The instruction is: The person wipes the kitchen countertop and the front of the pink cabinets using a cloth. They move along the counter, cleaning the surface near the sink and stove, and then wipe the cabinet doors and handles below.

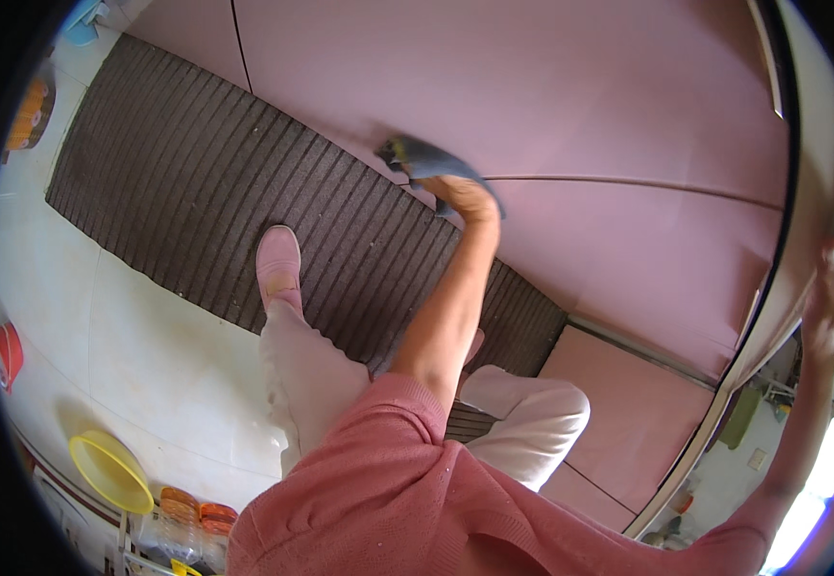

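Left hand (460, 195) holds grey cloth (433, 161) at pink cabinet front (618, 106), fingers bent onto it; long axis far-left to near-right. Right hand (828, 286) well apart, by counter edge (822, 158); can't tell its grip.

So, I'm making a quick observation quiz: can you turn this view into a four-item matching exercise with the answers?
1. Dark cloth
2. Right hand
3. Ribbed mat
4. Basin

A. Yellow, at lower left
B. Under the pink shoe
C. In the left hand, at the pink cabinet
D. At the picture's far right

Pairs: 1-C, 2-D, 3-B, 4-A
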`<state>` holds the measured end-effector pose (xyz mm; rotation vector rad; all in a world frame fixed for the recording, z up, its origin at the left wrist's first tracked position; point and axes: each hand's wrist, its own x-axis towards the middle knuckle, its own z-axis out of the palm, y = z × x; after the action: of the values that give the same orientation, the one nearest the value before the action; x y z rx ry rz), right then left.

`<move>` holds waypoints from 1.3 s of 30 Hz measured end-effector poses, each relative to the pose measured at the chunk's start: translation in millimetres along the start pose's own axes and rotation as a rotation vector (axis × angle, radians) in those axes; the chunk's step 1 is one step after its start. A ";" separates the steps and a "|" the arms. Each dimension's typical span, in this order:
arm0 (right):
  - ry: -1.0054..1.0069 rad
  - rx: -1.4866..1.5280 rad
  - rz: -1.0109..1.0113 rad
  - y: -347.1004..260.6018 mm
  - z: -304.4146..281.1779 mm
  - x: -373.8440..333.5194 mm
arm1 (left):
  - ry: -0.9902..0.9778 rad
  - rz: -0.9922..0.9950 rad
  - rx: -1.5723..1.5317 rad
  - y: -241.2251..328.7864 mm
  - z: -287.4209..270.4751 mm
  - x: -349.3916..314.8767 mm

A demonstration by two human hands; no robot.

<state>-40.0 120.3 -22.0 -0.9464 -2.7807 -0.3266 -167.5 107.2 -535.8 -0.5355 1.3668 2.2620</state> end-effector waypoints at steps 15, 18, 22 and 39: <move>0.087 0.097 0.334 73.1 -47.8 -56.3 | -0.152 -1.175 -0.313 -73.7 -71.3 25.0; 0.039 0.083 0.246 73.2 -51.5 -49.9 | -0.087 -1.067 -0.437 -64.4 -64.6 82.2; -0.048 0.062 0.034 -25.8 9.8 -1.5 | -0.130 -0.811 -0.452 30.7 -32.5 154.0; 0.020 0.051 -0.348 -91.5 19.2 49.0 | -0.460 1.186 0.455 263.3 84.4 -95.9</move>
<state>-136.7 83.1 -41.8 -0.4411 -2.9118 -0.3095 -242.0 57.5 -257.2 1.1708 2.1194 2.3926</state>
